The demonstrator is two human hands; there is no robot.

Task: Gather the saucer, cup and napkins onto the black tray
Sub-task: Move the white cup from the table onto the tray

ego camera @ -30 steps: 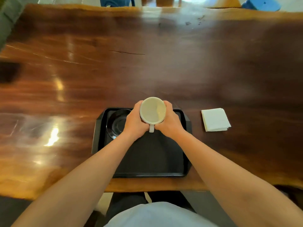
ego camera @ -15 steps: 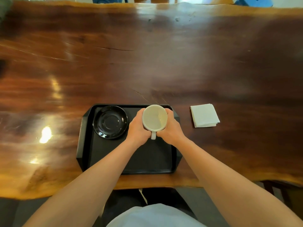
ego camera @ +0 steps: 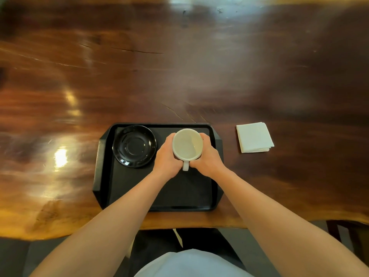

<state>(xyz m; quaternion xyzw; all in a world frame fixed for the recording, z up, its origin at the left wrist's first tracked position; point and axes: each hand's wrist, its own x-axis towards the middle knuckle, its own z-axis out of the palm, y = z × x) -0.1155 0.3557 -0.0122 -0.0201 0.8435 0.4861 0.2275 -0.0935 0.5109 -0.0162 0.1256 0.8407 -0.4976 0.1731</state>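
Note:
A black tray (ego camera: 155, 193) lies at the table's near edge. In its far left corner sits a black saucer (ego camera: 134, 146). A white cup (ego camera: 187, 145), empty and with its handle pointing toward me, is over the tray's far right part. My left hand (ego camera: 166, 156) wraps its left side and my right hand (ego camera: 207, 155) wraps its right side. Whether the cup rests on the tray or hovers just above it I cannot tell. A stack of white napkins (ego camera: 254, 137) lies on the wood to the right of the tray.
The glossy dark wooden table (ego camera: 179, 66) stretches far ahead and to both sides, with bright reflections at the left. Its near edge runs just behind the tray. A dark chair part (ego camera: 339, 230) shows at the lower right below the table.
The view has shifted, so the tray and saucer now sit more to the left and are fully seen. Both hands have kept hold of the cup and lowered it toward the tray's right part.

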